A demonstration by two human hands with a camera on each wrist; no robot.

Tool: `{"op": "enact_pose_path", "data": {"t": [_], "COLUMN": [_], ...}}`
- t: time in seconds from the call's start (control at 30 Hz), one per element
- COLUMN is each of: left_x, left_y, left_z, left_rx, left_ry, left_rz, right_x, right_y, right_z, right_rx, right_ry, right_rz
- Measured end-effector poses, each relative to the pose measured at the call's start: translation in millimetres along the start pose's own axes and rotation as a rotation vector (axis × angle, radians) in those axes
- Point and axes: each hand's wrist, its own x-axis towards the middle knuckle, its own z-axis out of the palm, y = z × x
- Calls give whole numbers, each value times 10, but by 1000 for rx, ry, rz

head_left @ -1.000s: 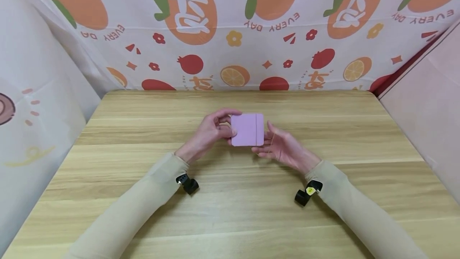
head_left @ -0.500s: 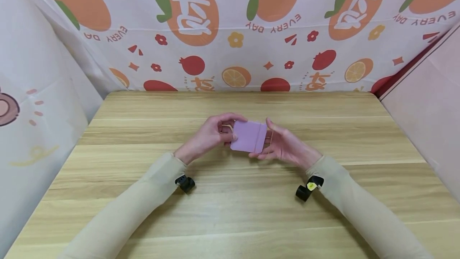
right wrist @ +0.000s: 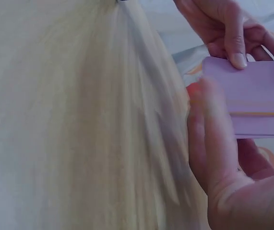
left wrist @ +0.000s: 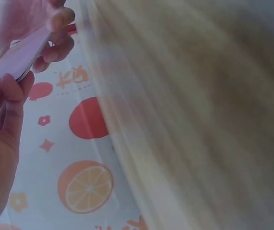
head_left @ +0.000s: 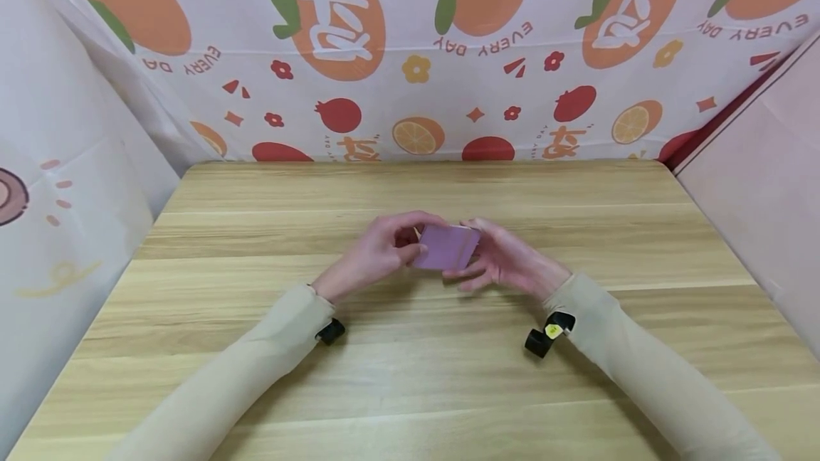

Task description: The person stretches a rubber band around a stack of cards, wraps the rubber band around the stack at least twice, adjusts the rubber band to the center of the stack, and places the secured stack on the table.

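A small lilac notebook (head_left: 446,247) with rounded corners is held in the air, tilted, above the table. My left hand (head_left: 378,251) pinches its left end, the thumb on the front face and the index finger along the top edge. At its other end is my right hand (head_left: 509,258), thumb by the top corner and blurred, fairly straight fingers near the lower edge. The right wrist view shows a thin yellowish elastic band (right wrist: 266,114) lying across the notebook near that end. From the left wrist view, the notebook (left wrist: 24,55) appears thin, seen nearly edge-on.
Below the hands is a light wood-grain table (head_left: 397,375). A white cloth with fruit prints (head_left: 416,70) hangs along its back edge, and pale panels stand at both sides. Each wrist carries a small black camera (head_left: 543,340).
The notebook has tilted and lowered slightly, its front now darker and foreshortened. My right thumb has moved onto its top corner. The thin band seen earlier across my right palm no longer shows there.
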Motion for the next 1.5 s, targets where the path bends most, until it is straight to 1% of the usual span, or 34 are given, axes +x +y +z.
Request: {"op": "enact_pose_path", "data": {"t": [0.17, 0.23, 0.37, 0.57, 0.63, 0.83, 0.9, 0.97, 1.13, 1.27, 1.4, 1.5], "left_x": [-5, -3, -10, -6, -2, -5, -4, 6, 56, 98, 114, 121], "left_y": [-12, -13, -16, -39, -57, -105, -114, -118, -115, -105, -85, -78], "left_z": [-1, -6, -19, -29, -31, -35, -26, -13, 12, 9, 3, 16], "left_rx": [-49, -75, -118, -161, -204, -379, -408, -434, -479, -508, -544, -560], "left_ry": [72, 90, 102, 97, 103, 140, 156, 187, 297, 368, 409, 411], "left_rz": [-48, -64, -78, -94, -100, -137, -152, -168, -236, -301, -332, -344], "right_x": [-21, -27, -24, -12, -12, -8, -2, 2, -2, -10, -11, -6], "right_y": [-1, -6, -8, 5, 7, -3, -1, 4, 26, 65, 114, 147], "right_z": [37, 43, 39, 36, 35, 17, 13, 10, -2, -5, 17, 27], "right_rx": [-7, -10, -10, -4, 7, 43, 39, 43, 104, 152, 137, 82], "right_ry": [24, 37, 43, 35, 30, 39, 48, 60, 93, 109, 130, 163], "right_rz": [-25, -30, -38, -39, -37, -32, -31, -37, -88, -167, -277, -346]}}
